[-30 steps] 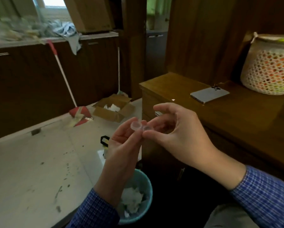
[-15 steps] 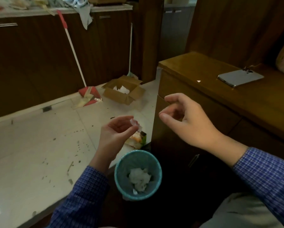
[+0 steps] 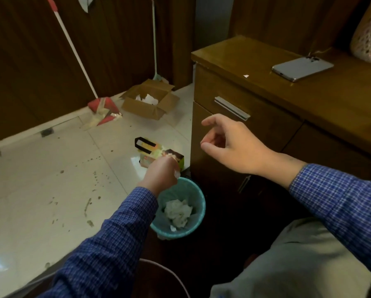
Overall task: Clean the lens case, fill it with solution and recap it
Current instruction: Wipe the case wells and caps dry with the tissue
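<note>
I observe the left hand (image 3: 162, 172) held palm-down over the near rim of a teal waste bin (image 3: 198, 214) on the floor. Its fingers are curled round a small pale, translucent object, which I take to be the lens case (image 3: 177, 174); only a sliver shows at the underside of the hand, so I cannot tell its tilt or whether it is capped. The bin holds crumpled white tissue (image 3: 178, 211).

The right hand (image 3: 231, 145) hangs in the air in front of the drawer of a wooden table (image 3: 255, 67), well apart from the left hand. Thumb and forefinger are loosely bent towards each other without meeting, and I see nothing held between them: this hand is released.

On the table top lie a grey phone (image 3: 301, 68), face down, a small white scrap (image 3: 246, 76) near the front edge, and part of a netted basket (image 3: 369, 37) at the far right.

On the floor, just beyond the left hand, sits a small printed carton (image 3: 154, 150). Further off stands an open cardboard box (image 3: 151, 102) with white paper inside, and a red dustpan (image 3: 103, 109) on a long handle leans against the dark cabinet.

Both sleeves are blue check.
</note>
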Demonstrator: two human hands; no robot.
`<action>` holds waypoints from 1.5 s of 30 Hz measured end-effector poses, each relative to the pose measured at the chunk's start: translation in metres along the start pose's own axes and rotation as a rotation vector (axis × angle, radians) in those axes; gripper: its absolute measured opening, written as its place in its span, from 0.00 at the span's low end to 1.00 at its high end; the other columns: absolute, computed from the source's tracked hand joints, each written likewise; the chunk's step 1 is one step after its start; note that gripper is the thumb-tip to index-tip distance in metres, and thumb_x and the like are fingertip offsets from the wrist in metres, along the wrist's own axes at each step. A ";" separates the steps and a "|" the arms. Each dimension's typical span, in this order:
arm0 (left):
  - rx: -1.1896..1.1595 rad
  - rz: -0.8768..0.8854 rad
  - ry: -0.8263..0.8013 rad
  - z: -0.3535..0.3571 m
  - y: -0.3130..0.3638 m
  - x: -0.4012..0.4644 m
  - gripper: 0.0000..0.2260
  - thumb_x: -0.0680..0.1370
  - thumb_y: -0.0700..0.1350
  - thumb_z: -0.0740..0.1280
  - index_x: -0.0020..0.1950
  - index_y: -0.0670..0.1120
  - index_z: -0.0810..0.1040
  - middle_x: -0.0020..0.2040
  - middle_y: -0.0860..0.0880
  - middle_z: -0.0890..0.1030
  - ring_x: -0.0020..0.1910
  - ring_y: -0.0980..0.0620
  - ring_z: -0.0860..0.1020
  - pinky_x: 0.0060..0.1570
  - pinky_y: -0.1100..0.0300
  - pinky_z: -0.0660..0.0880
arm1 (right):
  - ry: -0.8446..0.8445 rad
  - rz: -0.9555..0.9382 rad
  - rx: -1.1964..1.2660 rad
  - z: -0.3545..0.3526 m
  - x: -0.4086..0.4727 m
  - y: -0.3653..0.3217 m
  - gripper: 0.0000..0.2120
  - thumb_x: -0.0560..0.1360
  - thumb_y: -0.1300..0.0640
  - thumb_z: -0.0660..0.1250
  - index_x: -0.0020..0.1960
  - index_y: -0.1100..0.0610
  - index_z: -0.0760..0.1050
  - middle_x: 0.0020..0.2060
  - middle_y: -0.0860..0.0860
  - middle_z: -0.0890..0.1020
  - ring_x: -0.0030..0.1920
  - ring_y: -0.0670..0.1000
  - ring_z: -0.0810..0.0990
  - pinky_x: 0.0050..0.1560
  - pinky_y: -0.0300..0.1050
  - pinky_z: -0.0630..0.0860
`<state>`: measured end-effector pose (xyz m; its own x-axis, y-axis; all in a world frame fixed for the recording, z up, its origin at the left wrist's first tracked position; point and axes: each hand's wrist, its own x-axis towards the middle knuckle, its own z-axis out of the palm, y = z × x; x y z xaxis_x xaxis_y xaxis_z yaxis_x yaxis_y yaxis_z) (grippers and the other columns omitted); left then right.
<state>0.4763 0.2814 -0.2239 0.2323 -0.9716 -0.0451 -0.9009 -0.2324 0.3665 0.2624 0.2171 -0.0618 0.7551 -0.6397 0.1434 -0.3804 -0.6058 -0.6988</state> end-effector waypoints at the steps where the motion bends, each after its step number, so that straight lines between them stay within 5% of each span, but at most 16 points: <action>1: 0.001 -0.006 -0.010 0.000 0.001 0.002 0.15 0.71 0.38 0.78 0.57 0.49 0.86 0.54 0.49 0.85 0.49 0.51 0.83 0.51 0.57 0.83 | -0.001 -0.001 0.002 -0.001 0.000 0.001 0.25 0.78 0.55 0.73 0.72 0.53 0.70 0.45 0.45 0.85 0.46 0.39 0.83 0.50 0.31 0.78; 12: -0.043 -0.111 0.038 0.006 -0.001 0.022 0.14 0.70 0.36 0.79 0.53 0.48 0.86 0.51 0.48 0.86 0.44 0.51 0.83 0.48 0.55 0.84 | 0.005 0.005 0.037 -0.014 -0.008 0.010 0.23 0.78 0.55 0.73 0.71 0.54 0.71 0.44 0.44 0.85 0.45 0.40 0.84 0.51 0.35 0.80; 17: -0.646 -0.213 0.059 -0.031 0.020 0.030 0.10 0.72 0.40 0.79 0.47 0.53 0.84 0.42 0.51 0.87 0.42 0.56 0.86 0.38 0.66 0.82 | 0.049 0.018 0.041 -0.032 -0.014 0.014 0.23 0.78 0.56 0.73 0.71 0.54 0.71 0.45 0.44 0.85 0.46 0.40 0.83 0.48 0.32 0.79; 22: -1.257 -0.131 -0.003 -0.086 0.066 0.030 0.17 0.72 0.43 0.80 0.60 0.48 0.84 0.53 0.47 0.88 0.53 0.50 0.86 0.46 0.60 0.81 | 0.152 0.047 0.079 -0.068 -0.029 0.015 0.21 0.77 0.58 0.74 0.68 0.53 0.73 0.49 0.46 0.84 0.47 0.43 0.83 0.53 0.39 0.81; 26: -1.541 0.054 -0.114 -0.119 0.127 0.032 0.19 0.71 0.42 0.80 0.61 0.43 0.84 0.54 0.41 0.86 0.50 0.47 0.84 0.44 0.60 0.81 | 0.249 0.085 0.129 -0.109 -0.045 0.015 0.21 0.75 0.59 0.76 0.66 0.54 0.75 0.50 0.47 0.84 0.46 0.45 0.84 0.50 0.38 0.81; 31: -1.565 0.292 -0.252 -0.137 0.230 0.037 0.17 0.70 0.43 0.79 0.58 0.43 0.84 0.54 0.41 0.85 0.48 0.50 0.84 0.46 0.61 0.82 | 0.381 0.092 0.195 -0.163 -0.082 0.018 0.25 0.70 0.55 0.81 0.64 0.54 0.76 0.49 0.48 0.84 0.45 0.46 0.86 0.50 0.41 0.83; 37: -1.415 0.429 -0.325 -0.122 0.359 0.045 0.21 0.67 0.42 0.79 0.59 0.45 0.81 0.54 0.44 0.87 0.58 0.46 0.85 0.58 0.53 0.82 | 0.615 0.129 0.168 -0.229 -0.157 0.043 0.25 0.68 0.55 0.82 0.61 0.52 0.77 0.46 0.47 0.86 0.44 0.44 0.86 0.45 0.36 0.81; 45: -1.344 0.578 -0.522 -0.081 0.506 0.038 0.13 0.66 0.42 0.78 0.49 0.50 0.88 0.53 0.44 0.88 0.55 0.48 0.86 0.49 0.60 0.82 | 0.882 0.260 0.079 -0.300 -0.267 0.088 0.20 0.69 0.57 0.82 0.58 0.52 0.78 0.43 0.47 0.86 0.43 0.45 0.86 0.46 0.41 0.83</action>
<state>0.0585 0.1300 0.0350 -0.4249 -0.8854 0.1887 0.2263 0.0980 0.9691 -0.1328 0.1925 0.0492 -0.0420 -0.8998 0.4343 -0.4190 -0.3788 -0.8252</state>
